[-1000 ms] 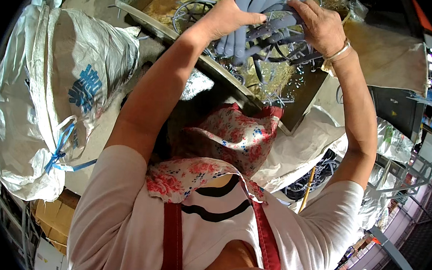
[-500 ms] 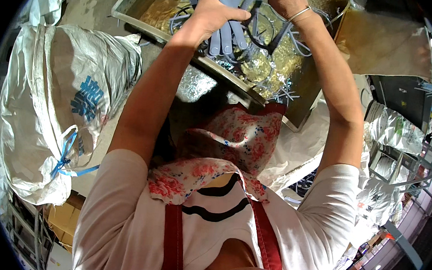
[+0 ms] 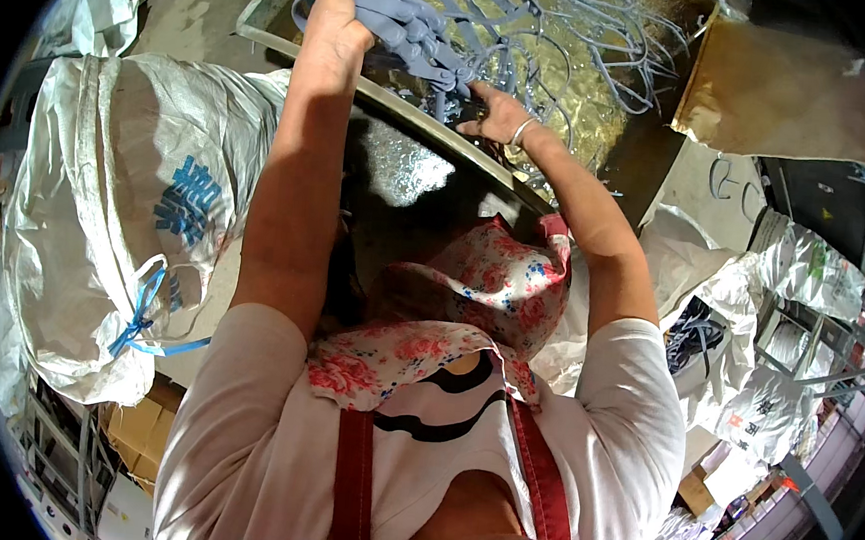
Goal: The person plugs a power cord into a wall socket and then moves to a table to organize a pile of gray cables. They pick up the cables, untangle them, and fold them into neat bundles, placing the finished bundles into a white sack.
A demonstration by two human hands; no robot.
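A bundle of flat grey-blue rubbery straps (image 3: 400,22) hangs over the near left part of a metal trough (image 3: 442,138) with water in it. My left hand (image 3: 337,25) is closed round the bundle's upper left side, its fingers partly hidden by the straps. Close to the bundle's lower end is my right hand (image 3: 503,116), wearing a bracelet, with thumb and forefinger spread apart. Its fingertips reach the strap ends; whether they touch them I cannot tell. More thin grey strands (image 3: 619,42) lie loose in the water to the right.
A large white woven sack (image 3: 139,169) tied with blue cord stands at the left. A brownish board (image 3: 786,89) juts out at the trough's right. White bags (image 3: 712,290) and a cardboard box (image 3: 135,435) lie farther round. A floral cloth (image 3: 492,284) hangs at my chest.
My left hand has moved left with the straps, which now slant down to the right. My right hand has come down and left from the trough's far side, and its fingers are spread.
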